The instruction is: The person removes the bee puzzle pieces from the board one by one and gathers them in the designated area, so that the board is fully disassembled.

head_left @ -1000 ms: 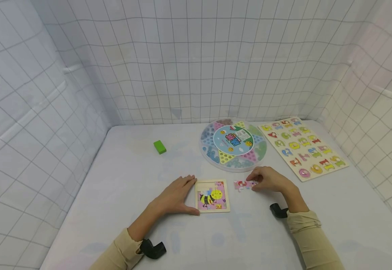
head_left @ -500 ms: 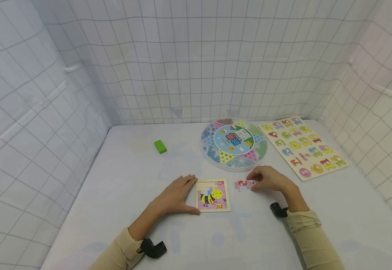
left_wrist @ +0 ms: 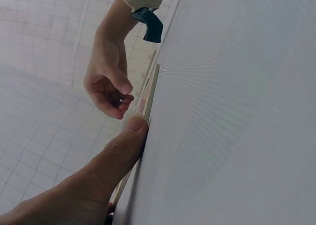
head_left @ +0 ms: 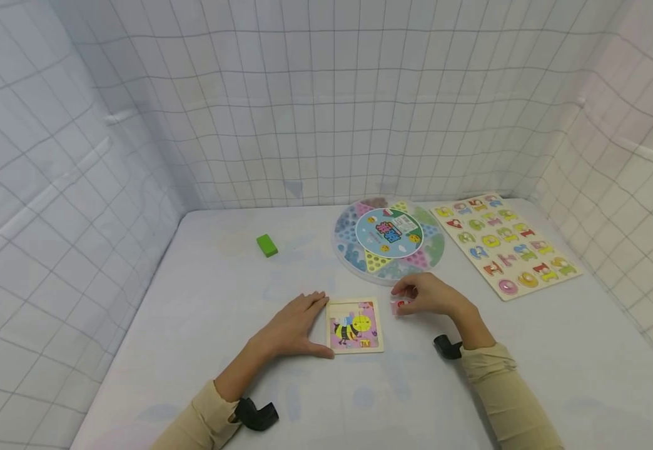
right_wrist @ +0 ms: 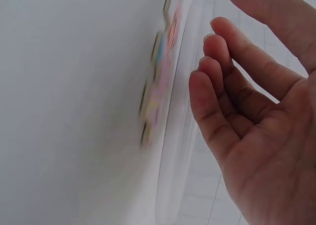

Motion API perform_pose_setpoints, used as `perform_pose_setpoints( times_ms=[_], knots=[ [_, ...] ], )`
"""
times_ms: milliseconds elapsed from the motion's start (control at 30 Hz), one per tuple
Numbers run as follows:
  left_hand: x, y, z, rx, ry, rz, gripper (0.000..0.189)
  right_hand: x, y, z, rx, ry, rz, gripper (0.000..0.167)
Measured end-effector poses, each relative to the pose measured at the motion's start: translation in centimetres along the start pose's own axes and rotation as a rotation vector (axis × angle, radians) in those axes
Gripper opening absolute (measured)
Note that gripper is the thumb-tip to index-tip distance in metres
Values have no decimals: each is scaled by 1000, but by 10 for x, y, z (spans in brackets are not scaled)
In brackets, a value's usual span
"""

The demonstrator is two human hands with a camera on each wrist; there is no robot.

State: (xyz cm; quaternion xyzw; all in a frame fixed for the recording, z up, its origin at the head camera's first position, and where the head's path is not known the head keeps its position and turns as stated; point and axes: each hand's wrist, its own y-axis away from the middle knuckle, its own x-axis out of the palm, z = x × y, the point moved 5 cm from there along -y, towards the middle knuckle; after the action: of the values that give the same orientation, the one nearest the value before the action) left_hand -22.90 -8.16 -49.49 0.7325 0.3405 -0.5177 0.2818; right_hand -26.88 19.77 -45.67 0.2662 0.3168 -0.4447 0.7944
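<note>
Right hand (head_left: 430, 294) shifted leftward over pink pieces (right_wrist: 164, 69); fingers loosely curled, nothing grasped. Pieces seen on surface (head_left: 326, 400), beside puzzle frame (head_left: 379, 328), judged not yet lifted. Frame edge braced by left hand (head_left: 293, 325), fingers spread.

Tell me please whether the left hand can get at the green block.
Probably yes: nothing visible stands between the left hand and the green block, though the hand would first have to leave the bee puzzle.

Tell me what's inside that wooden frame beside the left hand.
Inside the wooden frame are bee-printed puzzle pieces, leaving the upper left bare. Whatever lies under the pieces is covered.
</note>
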Motion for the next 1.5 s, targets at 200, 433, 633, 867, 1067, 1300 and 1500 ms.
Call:
perform_pose_setpoints(
  times_ms=[200,433,633,867,1067,1300,1500],
  knots=[
    [2,0,-2,1,0,7,116,11,-12,18,-7,2,29,33],
    [3,0,-4,-2,8,14,116,26,-22,31,-42,10,62,32],
    [2,0,-4,-6,-4,16,116,34,-29,36,-47,10,80,32],
    [0,0,-4,-9,-5,22,115,39,-34,39,-66,13,104,32],
    [1,0,-2,-17,-9,25,116,38,-34,37,-56,24,113,32],
    [-1,-1,0,-16,-11,12,116,37,-35,39,-37,16,111,31],
    [0,0,0,-19,1,15,117,38,-34,40,-26,23,112,29]
  ],
)
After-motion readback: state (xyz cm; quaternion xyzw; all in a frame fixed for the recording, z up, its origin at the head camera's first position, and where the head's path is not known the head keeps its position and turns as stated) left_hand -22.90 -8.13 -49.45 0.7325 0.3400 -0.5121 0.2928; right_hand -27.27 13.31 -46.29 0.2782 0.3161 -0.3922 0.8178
